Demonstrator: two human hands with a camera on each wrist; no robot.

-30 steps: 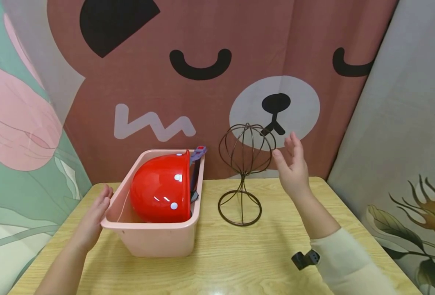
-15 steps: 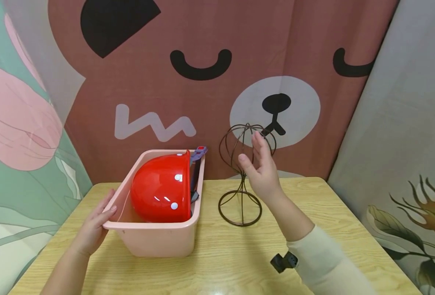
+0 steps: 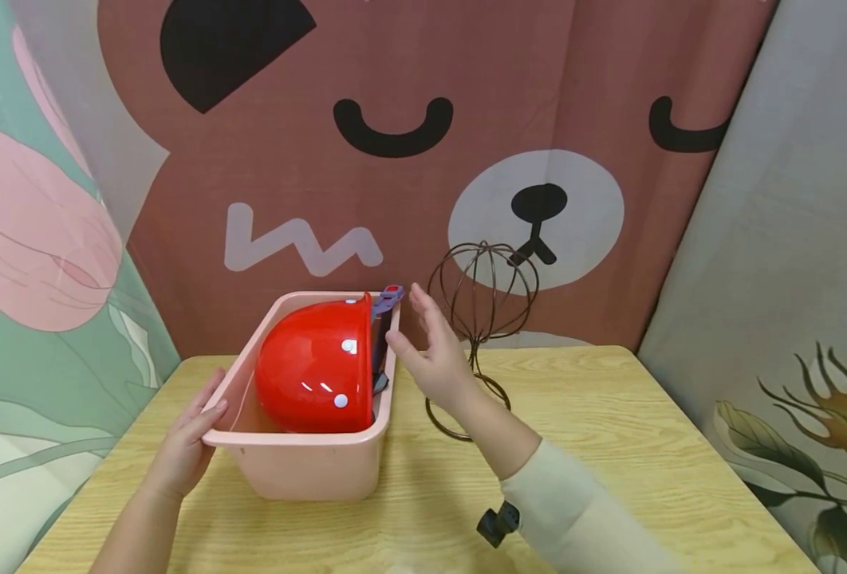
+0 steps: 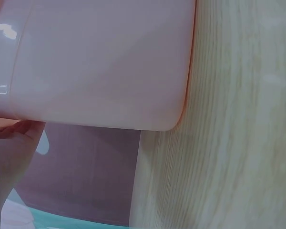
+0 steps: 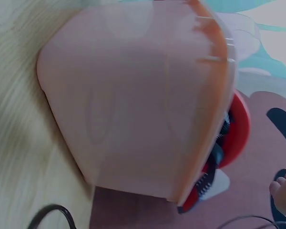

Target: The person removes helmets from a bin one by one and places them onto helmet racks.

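A red helmet with white dots lies on its side in a pink plastic bin, its opening toward the right. Black straps and a purple clip show along that side. My left hand grips the bin's left rim, thumb over the edge and fingers along the outer wall; the left wrist view shows the hand against that wall. Fingers spread, my right hand is beside the bin's right rim and holds nothing. It partly covers a brown wire stand with a round cage top in the head view.
The bin and stand are on a wooden table. Directly behind hangs a brown curtain with a bear face, and patterned cloths hang on both sides. A small black device is on the right wrist.
My right hand has swept left, from the stand's right side across its front to the bin's right rim. My left hand has brought its thumb over the bin's left rim.
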